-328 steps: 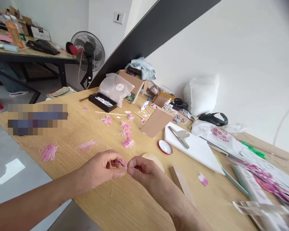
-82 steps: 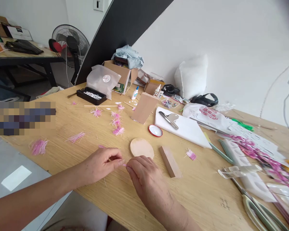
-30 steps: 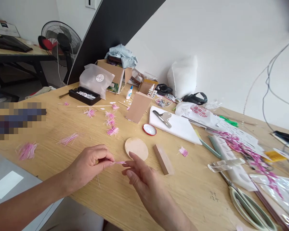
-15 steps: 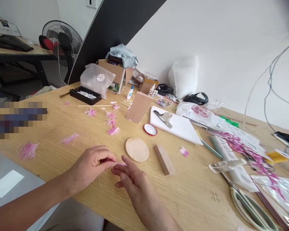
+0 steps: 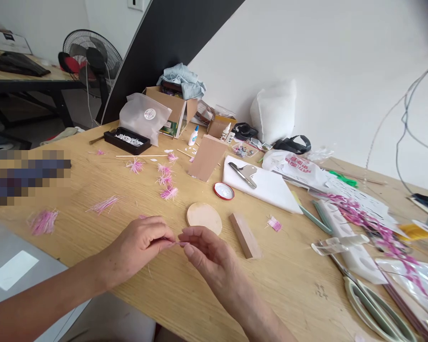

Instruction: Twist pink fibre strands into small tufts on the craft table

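Note:
My left hand (image 5: 139, 244) pinches a small bundle of pink threads (image 5: 181, 243) between thumb and fingertips, low over the table. Facing it, my right hand (image 5: 209, 256) has curved fingers, with thumb and fingertips apart around the free end of the threads; whether they touch it is hard to tell. Just behind my right hand lies a round wooden disc (image 5: 204, 217), partly covered by the fingers. A wooden block (image 5: 245, 236) sits right of the disc. Pink thread tufts (image 5: 169, 192) stand in a row farther back, and loose pink threads (image 5: 105, 204) lie to the left.
Scissors (image 5: 374, 308) and a white power strip (image 5: 353, 244) lie at the right. Behind are a red-rimmed lid (image 5: 224, 191), a clip (image 5: 242, 175) on a white pad, a glue bottle (image 5: 193, 136) and a black tray (image 5: 126, 141). A grey panel (image 5: 39, 294) is at the lower left.
My right hand has turned and risen slightly, its fingers now curved over the thread end instead of stretched beneath it. My left hand keeps its pinch. The view has shifted slightly.

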Available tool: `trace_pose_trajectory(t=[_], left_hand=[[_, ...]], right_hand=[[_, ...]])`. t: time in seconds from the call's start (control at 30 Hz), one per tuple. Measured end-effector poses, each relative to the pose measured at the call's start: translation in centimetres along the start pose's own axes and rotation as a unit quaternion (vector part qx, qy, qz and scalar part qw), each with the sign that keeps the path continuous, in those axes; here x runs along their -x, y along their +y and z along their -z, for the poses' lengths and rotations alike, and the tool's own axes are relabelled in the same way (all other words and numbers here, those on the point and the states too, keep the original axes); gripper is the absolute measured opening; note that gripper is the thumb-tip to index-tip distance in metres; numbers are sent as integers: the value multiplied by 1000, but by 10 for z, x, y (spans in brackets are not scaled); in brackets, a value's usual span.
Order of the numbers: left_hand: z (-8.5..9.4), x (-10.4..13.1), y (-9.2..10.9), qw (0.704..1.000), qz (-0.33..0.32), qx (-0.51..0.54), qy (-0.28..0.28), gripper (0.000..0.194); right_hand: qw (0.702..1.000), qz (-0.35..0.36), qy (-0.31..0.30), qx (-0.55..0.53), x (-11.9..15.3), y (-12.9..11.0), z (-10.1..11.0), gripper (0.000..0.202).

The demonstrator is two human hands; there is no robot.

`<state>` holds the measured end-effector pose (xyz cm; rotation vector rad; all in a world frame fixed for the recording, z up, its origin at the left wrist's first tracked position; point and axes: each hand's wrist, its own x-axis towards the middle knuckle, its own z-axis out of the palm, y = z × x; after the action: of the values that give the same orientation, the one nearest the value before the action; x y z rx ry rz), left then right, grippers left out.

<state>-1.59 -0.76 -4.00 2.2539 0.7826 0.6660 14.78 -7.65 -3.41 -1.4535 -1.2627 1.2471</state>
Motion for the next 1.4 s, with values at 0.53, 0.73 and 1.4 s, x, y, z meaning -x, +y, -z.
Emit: trace_pose_trajectory(t=[0.53,0.73,1.4], left_hand=[[2,3,1,951,164,261,0,30],[-5,3,3,946,150,283,-44,26],[-11,1,8,958,140,249,-18,21]], right_hand=[[992,-24,35,-117,-9,7,-2,8],[992,-11,28,-126,-11,6,-7,9],[986,-23,11,-163,-10,1,-14,14]])
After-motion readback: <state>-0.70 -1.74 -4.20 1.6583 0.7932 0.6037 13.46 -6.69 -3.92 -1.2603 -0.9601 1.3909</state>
